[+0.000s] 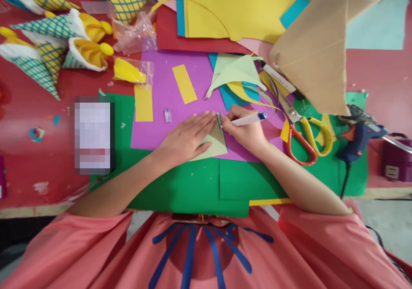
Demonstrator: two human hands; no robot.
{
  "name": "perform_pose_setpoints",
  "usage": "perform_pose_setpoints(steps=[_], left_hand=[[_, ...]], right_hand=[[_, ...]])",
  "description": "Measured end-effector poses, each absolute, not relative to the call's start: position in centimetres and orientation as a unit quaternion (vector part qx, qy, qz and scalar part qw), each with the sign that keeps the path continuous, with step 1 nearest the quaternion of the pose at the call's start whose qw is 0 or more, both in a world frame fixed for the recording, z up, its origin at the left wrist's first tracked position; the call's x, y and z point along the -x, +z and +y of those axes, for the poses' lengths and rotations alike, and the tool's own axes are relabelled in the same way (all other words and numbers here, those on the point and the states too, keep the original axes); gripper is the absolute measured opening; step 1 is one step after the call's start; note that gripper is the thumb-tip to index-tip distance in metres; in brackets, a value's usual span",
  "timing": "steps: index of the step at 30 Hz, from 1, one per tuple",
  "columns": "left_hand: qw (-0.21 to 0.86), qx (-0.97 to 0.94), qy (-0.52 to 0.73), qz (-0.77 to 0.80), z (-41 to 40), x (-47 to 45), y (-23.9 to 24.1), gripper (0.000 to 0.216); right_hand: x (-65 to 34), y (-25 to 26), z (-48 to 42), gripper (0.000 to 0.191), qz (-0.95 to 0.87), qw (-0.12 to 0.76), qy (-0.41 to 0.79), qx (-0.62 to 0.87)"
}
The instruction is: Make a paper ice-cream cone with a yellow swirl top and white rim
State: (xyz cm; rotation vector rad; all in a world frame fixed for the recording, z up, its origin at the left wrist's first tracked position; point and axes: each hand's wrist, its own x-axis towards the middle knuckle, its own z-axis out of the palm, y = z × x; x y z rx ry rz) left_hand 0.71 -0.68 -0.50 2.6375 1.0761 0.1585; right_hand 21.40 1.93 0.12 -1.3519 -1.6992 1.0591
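Observation:
My left hand (185,138) lies flat, fingers stretched out, pressing down a pale green paper piece (214,145) on a purple sheet (161,126). My right hand (244,132) grips a white pen with a blue cap (249,119), its tip at the upper edge of the pale green piece, beside a small ruler-like strip (219,120). Both hands meet at that piece, which lies partly hidden under the left palm.
Red-and-yellow scissors (301,136) and a blue glue gun (358,136) lie to the right on green sheets (193,186). Yellow strips (184,83), paper scraps, a blurred phone (93,134) and patterned paper cones (48,44) sit left and behind. A tan paper cone (315,53) looms at upper right.

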Motion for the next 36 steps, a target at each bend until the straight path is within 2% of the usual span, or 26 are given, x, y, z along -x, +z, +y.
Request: perform_pose_setpoints(steps=[10,36], left_hand=[[0.149,-0.916,0.072,0.365,-0.6,-0.7,-0.6,0.058],[0.138,-0.921,0.065,0.359,-0.7,-0.6,-0.7,0.056]], right_hand=[[-21.7,0.3,1.4,0.032,-0.714,0.32,0.357,0.51],[-22.0,0.5,-0.1,0.029,-0.724,0.32,0.368,0.488]])
